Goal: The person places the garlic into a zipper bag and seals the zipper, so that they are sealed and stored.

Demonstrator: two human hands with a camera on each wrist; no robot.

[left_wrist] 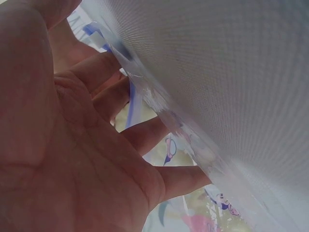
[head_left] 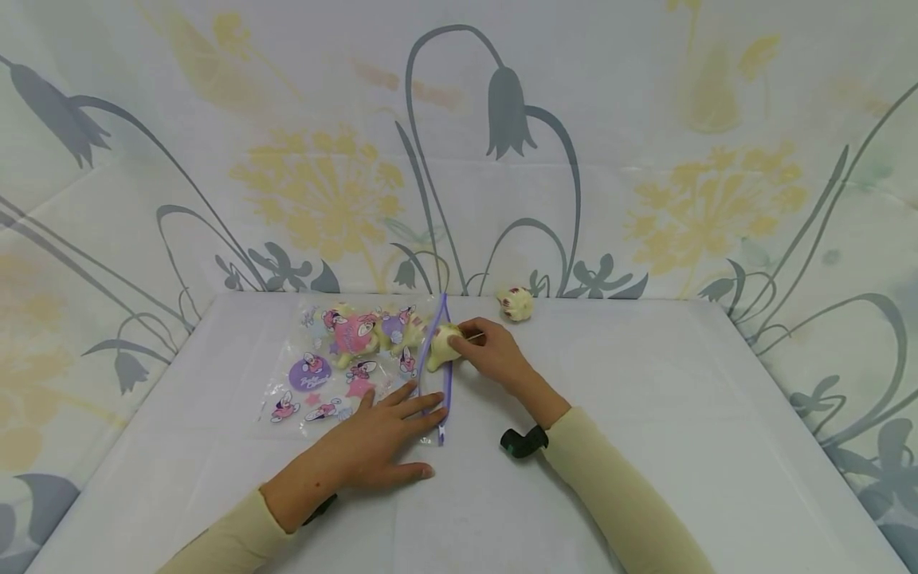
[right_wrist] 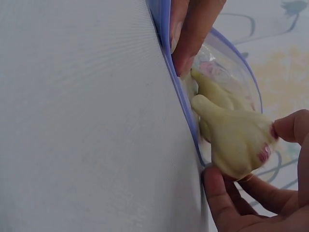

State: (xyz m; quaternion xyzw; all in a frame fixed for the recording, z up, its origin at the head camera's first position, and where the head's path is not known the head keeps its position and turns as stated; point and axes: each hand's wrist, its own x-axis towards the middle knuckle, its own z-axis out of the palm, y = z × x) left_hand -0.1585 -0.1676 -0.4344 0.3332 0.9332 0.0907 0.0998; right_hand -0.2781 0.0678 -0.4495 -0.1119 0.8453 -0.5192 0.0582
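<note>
Your left hand (head_left: 373, 446) is lying flat, fingers straight, pressing down the near end of the clear picture bag (head_left: 344, 363) on the white worktop (head_left: 645, 414). Your right hand (head_left: 495, 351) is pinching a small cream toy (head_left: 441, 347) right at the bag's purple zip edge (head_left: 446, 375). It is looking light and squishy, so you are holding its fat end gently. The bag is looking thin and slippery. Another little toy (head_left: 515, 304) is sitting apart, farther back.
</note>
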